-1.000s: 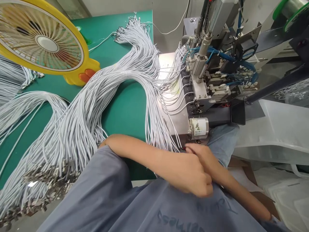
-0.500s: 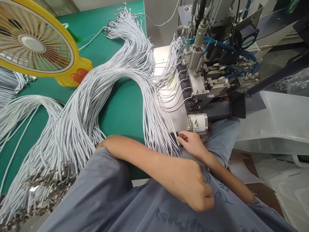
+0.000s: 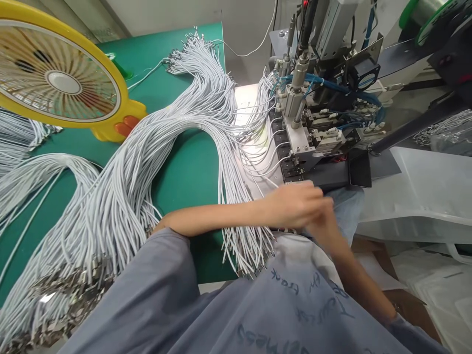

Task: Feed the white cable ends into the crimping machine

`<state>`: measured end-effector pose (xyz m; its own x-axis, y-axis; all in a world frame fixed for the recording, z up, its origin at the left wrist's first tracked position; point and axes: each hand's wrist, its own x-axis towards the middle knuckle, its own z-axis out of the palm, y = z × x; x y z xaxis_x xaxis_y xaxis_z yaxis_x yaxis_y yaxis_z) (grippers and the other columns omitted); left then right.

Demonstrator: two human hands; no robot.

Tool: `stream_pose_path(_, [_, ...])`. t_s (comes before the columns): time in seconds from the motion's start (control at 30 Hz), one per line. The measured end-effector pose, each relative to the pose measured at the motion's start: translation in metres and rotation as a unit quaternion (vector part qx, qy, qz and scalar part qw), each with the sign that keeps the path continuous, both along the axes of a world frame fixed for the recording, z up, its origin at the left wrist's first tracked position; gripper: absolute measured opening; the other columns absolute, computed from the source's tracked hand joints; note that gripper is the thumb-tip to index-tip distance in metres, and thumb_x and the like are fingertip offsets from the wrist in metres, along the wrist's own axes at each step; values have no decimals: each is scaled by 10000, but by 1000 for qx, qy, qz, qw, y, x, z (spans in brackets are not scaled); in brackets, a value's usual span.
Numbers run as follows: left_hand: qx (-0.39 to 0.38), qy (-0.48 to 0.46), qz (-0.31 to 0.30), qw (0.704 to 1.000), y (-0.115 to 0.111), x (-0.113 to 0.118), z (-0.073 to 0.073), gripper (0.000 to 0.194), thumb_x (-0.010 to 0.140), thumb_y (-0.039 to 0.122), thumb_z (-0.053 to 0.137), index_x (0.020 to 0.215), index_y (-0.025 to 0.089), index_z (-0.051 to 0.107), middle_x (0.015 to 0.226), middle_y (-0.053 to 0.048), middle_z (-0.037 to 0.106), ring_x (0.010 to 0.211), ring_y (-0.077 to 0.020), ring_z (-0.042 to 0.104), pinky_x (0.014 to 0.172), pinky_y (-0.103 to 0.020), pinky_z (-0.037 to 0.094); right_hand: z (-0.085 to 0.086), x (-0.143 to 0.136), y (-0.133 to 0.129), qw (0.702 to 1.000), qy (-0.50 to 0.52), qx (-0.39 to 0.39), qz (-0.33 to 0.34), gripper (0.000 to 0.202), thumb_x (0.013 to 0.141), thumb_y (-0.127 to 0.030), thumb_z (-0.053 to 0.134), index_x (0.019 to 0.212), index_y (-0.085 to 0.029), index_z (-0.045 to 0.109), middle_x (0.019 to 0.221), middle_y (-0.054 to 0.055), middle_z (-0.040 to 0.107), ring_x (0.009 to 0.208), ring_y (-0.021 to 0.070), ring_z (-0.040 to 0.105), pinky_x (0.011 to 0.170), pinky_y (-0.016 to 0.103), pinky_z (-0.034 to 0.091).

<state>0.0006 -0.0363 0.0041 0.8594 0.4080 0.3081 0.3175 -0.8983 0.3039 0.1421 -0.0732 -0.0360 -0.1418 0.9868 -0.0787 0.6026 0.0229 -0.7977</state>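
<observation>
My left hand [image 3: 295, 204] reaches across to the front of the machine [image 3: 298, 118], its fingers curled together. Against its fingertips is my right hand [image 3: 323, 219], smeared by motion and partly covered by the left. What either hand holds is too hidden to make out. One white cable runs under my left hand from the metal plate [image 3: 254, 182]. Thick bundles of white cables [image 3: 184, 118] lie over the plate and the green mat, and their loose ends hang at the mat's edge below my left forearm. Several cable ends sit in the machine's black slots [image 3: 282, 137].
A yellow fan [image 3: 121, 110] stands at the upper left. Metal connector ends [image 3: 73, 295] lie in a heap at the lower left. A translucent white bin [image 3: 435, 187] is on the right, and a green wire spool [image 3: 409, 14] hangs at the upper right.
My left hand has risen from my lap towards the machine and met my right hand, which has moved slightly right. The silver can beside the machine is now covered by my hands.
</observation>
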Motion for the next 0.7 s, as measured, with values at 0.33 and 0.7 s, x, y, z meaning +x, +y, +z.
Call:
stream_pose_path(0.33, [-86,-122,102,984,59,-13,-43,265,927,207,409,989,118,651,753,-54,617,699,-120,575,607,-218,432,-8,4,48,937,289,37,-191,206,637,-312,679,742,-181,561,626,-22,575,549,104,535,546,244,457])
stream_pose_path(0.7, [-84,-205,60,973,63,-16,-47,252,927,214,398,876,133,631,699,-38,576,640,-95,544,567,-190,415,-8,-7,43,925,301,85,-218,249,722,-356,635,906,-192,597,724,19,644,620,132,597,623,282,510])
